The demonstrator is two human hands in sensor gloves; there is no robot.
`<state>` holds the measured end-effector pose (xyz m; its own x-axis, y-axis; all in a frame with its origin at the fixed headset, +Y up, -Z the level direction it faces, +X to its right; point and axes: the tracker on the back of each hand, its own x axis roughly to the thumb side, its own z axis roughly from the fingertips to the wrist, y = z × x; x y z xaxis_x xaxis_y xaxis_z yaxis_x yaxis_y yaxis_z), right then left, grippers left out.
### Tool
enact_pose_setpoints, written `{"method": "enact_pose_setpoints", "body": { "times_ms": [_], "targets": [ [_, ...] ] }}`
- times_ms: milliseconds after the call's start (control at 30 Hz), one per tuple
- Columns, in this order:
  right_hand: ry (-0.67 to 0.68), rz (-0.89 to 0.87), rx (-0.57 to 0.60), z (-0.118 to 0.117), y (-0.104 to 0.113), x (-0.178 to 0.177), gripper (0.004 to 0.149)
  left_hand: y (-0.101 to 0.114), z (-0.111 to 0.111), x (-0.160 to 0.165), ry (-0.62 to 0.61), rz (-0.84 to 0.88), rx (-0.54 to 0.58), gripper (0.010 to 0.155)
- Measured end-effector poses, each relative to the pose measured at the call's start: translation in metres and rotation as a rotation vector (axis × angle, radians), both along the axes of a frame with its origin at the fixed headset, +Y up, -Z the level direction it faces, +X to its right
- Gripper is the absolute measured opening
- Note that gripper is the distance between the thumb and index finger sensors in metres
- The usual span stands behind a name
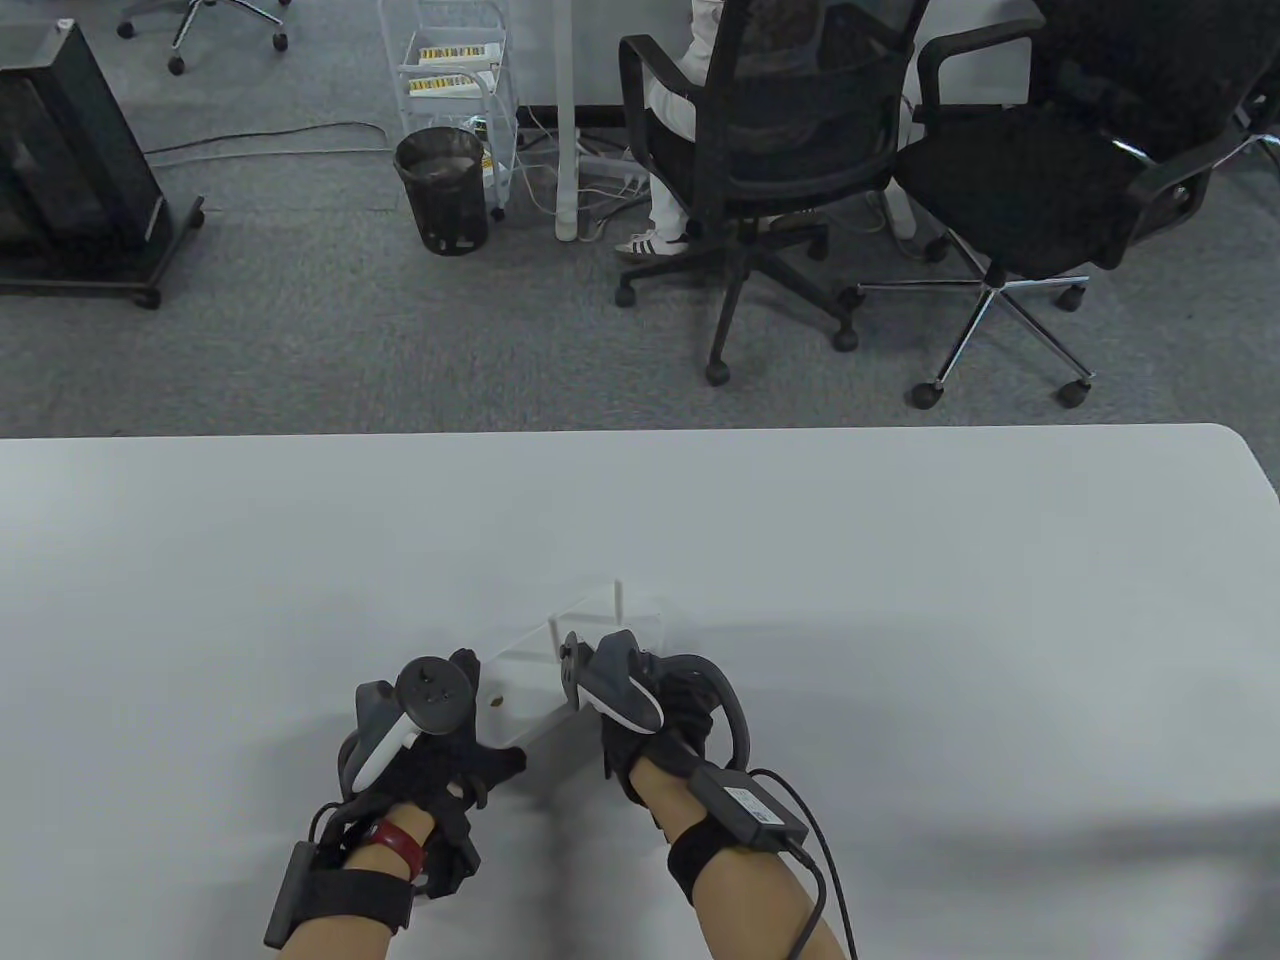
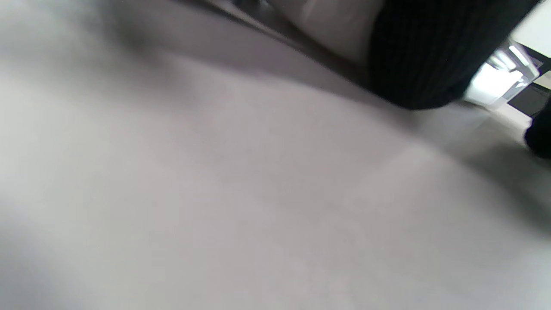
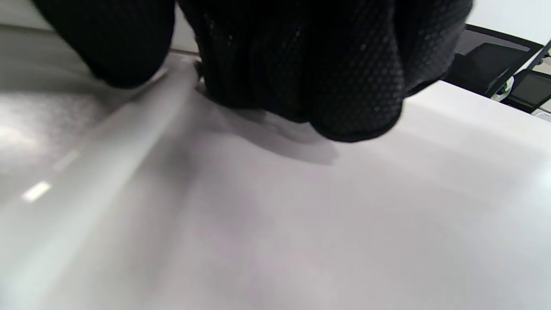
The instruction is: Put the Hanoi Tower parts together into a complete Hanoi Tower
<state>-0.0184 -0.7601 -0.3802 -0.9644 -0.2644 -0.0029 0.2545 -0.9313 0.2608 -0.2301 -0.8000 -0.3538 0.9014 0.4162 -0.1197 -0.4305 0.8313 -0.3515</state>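
A white Hanoi Tower base [image 1: 522, 700] lies on the white table [image 1: 900, 600] near its front edge, with a thin white peg [image 1: 617, 603] standing at its far end beside a pale, see-through part. My left hand [image 1: 478, 712] grips the base's left end. My right hand [image 1: 632, 722] holds its right side, its fingers hidden under the tracker. The left wrist view shows a black gloved finger [image 2: 422, 56] against a white part [image 2: 335, 26]. The right wrist view shows gloved fingers [image 3: 327, 64] over a white edge [image 3: 112, 159]. No discs show.
Beyond the table's far edge [image 1: 640, 432] is grey carpet with two black office chairs [image 1: 760, 150], a black bin [image 1: 442, 190] and a wire cart [image 1: 455, 70]. A cable [image 1: 800, 830] runs along my right forearm.
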Motion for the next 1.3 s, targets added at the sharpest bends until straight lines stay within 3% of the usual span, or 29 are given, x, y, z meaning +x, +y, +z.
{"method": "enact_pose_setpoints", "body": {
  "times_ms": [533,800,1300],
  "targets": [
    [-0.068,0.027,-0.03,0.001,0.01,-0.006,0.05,-0.001,0.0,0.001,0.002,-0.005,-0.005,0.115],
    [-0.081,-0.191,-0.082,0.009,0.032,0.021,0.047,-0.001,-0.001,0.001,0.003,-0.005,-0.005,0.115],
    [0.227,-0.452,0.113,0.04,0.1,-0.013,0.046,-0.001,0.0,0.001,0.003,-0.005,-0.007,0.115]
  ]
}}
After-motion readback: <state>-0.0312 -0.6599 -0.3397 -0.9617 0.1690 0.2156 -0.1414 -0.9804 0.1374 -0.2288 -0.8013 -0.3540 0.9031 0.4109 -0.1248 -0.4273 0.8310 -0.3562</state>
